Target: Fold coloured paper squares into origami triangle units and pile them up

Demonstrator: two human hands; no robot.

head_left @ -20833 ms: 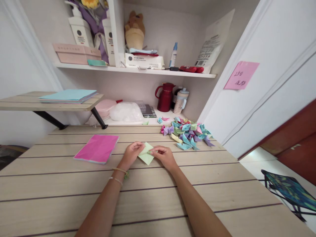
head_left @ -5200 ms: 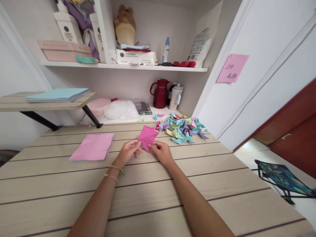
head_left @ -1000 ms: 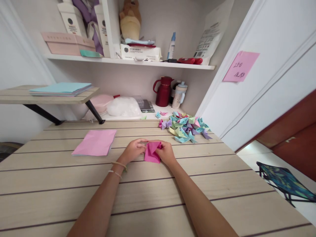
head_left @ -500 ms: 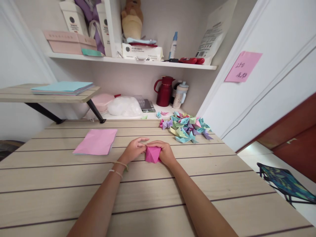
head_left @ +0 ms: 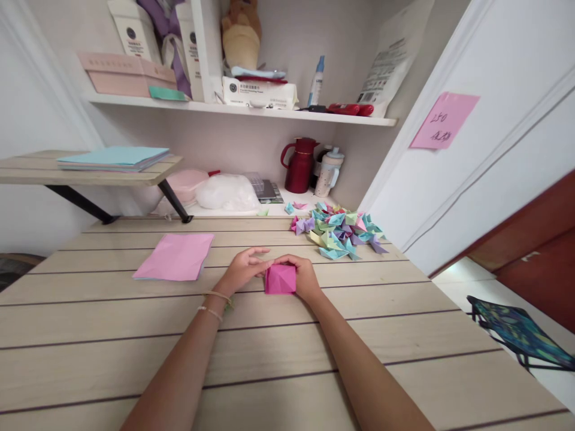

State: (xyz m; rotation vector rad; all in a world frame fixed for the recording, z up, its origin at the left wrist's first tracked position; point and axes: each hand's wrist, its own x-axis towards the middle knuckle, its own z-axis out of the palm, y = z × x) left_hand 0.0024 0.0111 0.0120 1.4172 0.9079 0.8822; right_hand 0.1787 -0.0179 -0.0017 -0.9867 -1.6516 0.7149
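Observation:
A folded piece of magenta origami paper (head_left: 281,279) is between my two hands over the middle of the table, its face now nearly square with creases. My right hand (head_left: 302,275) is closed on its right and far edges, fingers curled around behind it. My left hand (head_left: 245,269) meets the paper's left edge with thumb and fingertips, while its upper fingers stretch out above. To the right at the back lies a heap of folded paper boats (head_left: 344,230) in several colours. A flat stack of pink paper (head_left: 175,257) rests to the left.
The slatted wooden table (head_left: 269,365) meets a white shelf unit behind. At the left stands a small raised shelf (head_left: 27,169) bearing blue paper sheets (head_left: 114,157). A red thermos jug (head_left: 300,166) and a cup (head_left: 329,173) stand at the back. A pink note (head_left: 444,120) hangs on the right wall.
The magenta paper has turned from a pointed, tapering shape to a nearly square one facing me. Both hands have shifted only slightly around it.

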